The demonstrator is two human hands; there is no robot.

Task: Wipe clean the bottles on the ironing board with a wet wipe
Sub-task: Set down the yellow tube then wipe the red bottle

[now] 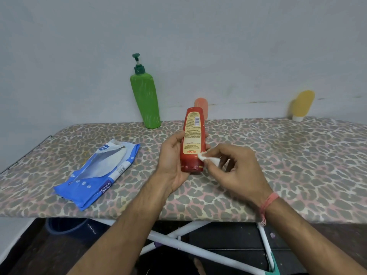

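My left hand (pixel 172 161) grips a red bottle (pixel 193 135) with a cream label, held above the middle of the ironing board (pixel 278 165). My right hand (pixel 236 169) pinches a small folded white wet wipe (pixel 208 158) against the bottle's lower right side. A tall green pump bottle (pixel 146 100) stands at the board's far edge by the wall. An orange tube (pixel 201 106) stands behind the red bottle, mostly hidden by it. A yellow tube (pixel 302 105) on a white cap stands at the far right.
A blue wet wipe pack (pixel 97 175) lies opened on the left part of the leopard-print board. The wall runs close behind the bottles. Under the board are white legs (pixel 198 251) and a dark blue bucket (pixel 67 227).
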